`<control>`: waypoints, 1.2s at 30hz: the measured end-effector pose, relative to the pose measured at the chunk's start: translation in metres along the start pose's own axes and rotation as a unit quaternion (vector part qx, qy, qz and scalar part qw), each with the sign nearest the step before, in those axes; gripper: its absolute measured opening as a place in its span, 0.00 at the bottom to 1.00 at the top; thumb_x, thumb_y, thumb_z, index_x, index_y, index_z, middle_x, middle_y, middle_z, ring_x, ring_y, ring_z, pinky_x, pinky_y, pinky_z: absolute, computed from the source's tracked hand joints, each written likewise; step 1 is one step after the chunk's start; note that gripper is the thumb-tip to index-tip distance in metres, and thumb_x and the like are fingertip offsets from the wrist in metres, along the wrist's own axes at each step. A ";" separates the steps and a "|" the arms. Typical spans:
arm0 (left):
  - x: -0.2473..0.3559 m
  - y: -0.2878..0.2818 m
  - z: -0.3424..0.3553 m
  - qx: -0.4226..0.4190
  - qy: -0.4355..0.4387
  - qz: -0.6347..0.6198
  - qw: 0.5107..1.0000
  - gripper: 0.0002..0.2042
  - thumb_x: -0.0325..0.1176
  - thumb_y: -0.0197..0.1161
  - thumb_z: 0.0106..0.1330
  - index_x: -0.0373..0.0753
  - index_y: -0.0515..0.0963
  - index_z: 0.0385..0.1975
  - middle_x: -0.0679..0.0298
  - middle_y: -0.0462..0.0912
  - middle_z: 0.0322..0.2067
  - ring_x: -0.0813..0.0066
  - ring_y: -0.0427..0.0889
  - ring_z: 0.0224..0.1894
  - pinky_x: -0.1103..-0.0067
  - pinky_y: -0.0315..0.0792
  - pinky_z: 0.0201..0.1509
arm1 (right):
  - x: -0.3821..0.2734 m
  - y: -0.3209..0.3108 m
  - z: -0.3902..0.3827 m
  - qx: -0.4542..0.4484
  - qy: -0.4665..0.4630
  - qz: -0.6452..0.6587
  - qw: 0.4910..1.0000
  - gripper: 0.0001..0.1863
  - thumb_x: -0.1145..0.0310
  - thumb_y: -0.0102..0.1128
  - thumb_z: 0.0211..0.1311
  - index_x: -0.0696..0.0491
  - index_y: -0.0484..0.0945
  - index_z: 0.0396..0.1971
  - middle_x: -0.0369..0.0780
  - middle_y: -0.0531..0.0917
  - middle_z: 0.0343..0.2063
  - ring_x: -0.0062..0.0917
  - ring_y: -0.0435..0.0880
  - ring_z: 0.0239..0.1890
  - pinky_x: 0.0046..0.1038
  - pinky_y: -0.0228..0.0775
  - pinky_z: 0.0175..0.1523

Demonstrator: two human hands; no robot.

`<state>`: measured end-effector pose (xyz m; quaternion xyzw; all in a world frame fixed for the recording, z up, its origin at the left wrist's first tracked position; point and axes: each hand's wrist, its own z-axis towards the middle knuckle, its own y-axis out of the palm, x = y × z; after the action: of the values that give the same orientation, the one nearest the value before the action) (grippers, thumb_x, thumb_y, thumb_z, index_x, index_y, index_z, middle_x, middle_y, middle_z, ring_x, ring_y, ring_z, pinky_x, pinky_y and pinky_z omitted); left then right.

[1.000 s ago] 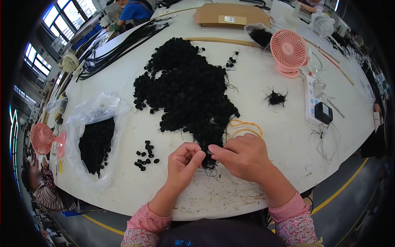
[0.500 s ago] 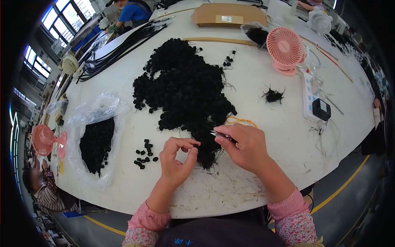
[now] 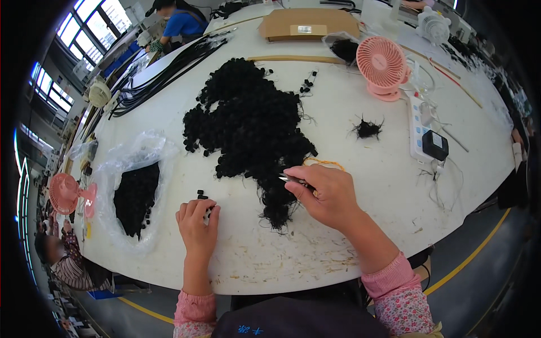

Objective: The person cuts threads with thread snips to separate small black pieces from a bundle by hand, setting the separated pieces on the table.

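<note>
Slim, silver-tipped tool (image 3: 289,179) points left, long axis nearly crosswise, held by right grip (image 3: 329,198); what left grip (image 3: 196,228) holds, I cannot tell

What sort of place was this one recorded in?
Probably a factory workroom: a big white table carries a heap of small black pieces, another person sits beyond it, and a yellow line marks the floor.

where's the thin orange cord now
In the head view, the thin orange cord lies right of centre on the white tabletop, just beyond the right hand, beside the heap of small black pieces.
</note>
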<state>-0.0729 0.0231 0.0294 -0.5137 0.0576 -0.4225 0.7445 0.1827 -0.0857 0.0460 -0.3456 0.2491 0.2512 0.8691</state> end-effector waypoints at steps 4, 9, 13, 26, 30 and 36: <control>0.010 0.002 0.001 0.008 0.018 0.035 0.999 0.07 0.26 0.66 0.54 0.42 0.80 0.32 0.66 0.76 0.33 0.68 0.72 0.34 0.73 0.63 0.43 | -0.001 -0.002 0.000 0.002 0.003 0.001 1.000 0.08 0.67 0.66 0.54 0.50 0.81 0.34 0.35 0.77 0.18 0.27 0.74 0.17 0.28 0.63 0.23; 0.072 0.016 0.012 -0.071 0.130 -0.103 0.984 0.11 0.32 0.70 0.49 0.43 0.80 0.34 0.65 0.75 0.33 0.67 0.72 0.36 0.72 0.62 0.42 | 0.001 0.000 0.002 0.021 -0.002 0.002 1.000 0.09 0.66 0.67 0.54 0.50 0.81 0.35 0.35 0.77 0.18 0.27 0.75 0.17 0.28 0.64 0.23; 0.088 0.037 0.017 -0.122 0.167 -0.039 0.978 0.11 0.33 0.71 0.48 0.43 0.79 0.32 0.66 0.75 0.32 0.67 0.72 0.37 0.72 0.61 0.43 | 0.008 -0.001 0.000 0.017 -0.001 -0.007 1.000 0.10 0.66 0.66 0.53 0.50 0.81 0.36 0.36 0.78 0.19 0.27 0.76 0.18 0.28 0.65 0.24; 0.064 0.039 0.021 -0.166 -0.245 -0.719 0.629 0.07 0.24 0.61 0.64 0.35 0.77 0.40 0.64 0.82 0.32 0.86 0.77 0.30 0.88 0.69 0.29 | -0.017 -0.006 0.001 -0.058 0.162 0.154 0.973 0.14 0.68 0.67 0.53 0.52 0.80 0.41 0.35 0.81 0.25 0.20 0.78 0.23 0.22 0.68 0.28; 0.062 0.043 0.019 -0.181 -0.265 -0.728 0.605 0.07 0.23 0.61 0.63 0.35 0.76 0.40 0.64 0.82 0.31 0.86 0.77 0.29 0.88 0.71 0.30 | -0.012 -0.005 -0.004 -0.167 0.166 0.179 0.955 0.15 0.74 0.66 0.51 0.50 0.81 0.41 0.35 0.82 0.26 0.20 0.81 0.26 0.21 0.72 0.33; 0.057 0.041 0.016 -0.214 -0.239 -0.679 0.660 0.08 0.22 0.61 0.63 0.32 0.78 0.42 0.64 0.82 0.31 0.83 0.78 0.26 0.87 0.73 0.30 | -0.008 -0.001 -0.005 -0.171 0.109 0.191 0.960 0.17 0.76 0.66 0.48 0.50 0.81 0.42 0.37 0.83 0.29 0.24 0.84 0.29 0.23 0.74 0.33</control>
<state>-0.0048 0.0002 0.0239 -0.6383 -0.3987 -0.6496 0.1081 0.1754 -0.0918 0.0483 -0.4602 0.3570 0.4121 0.7007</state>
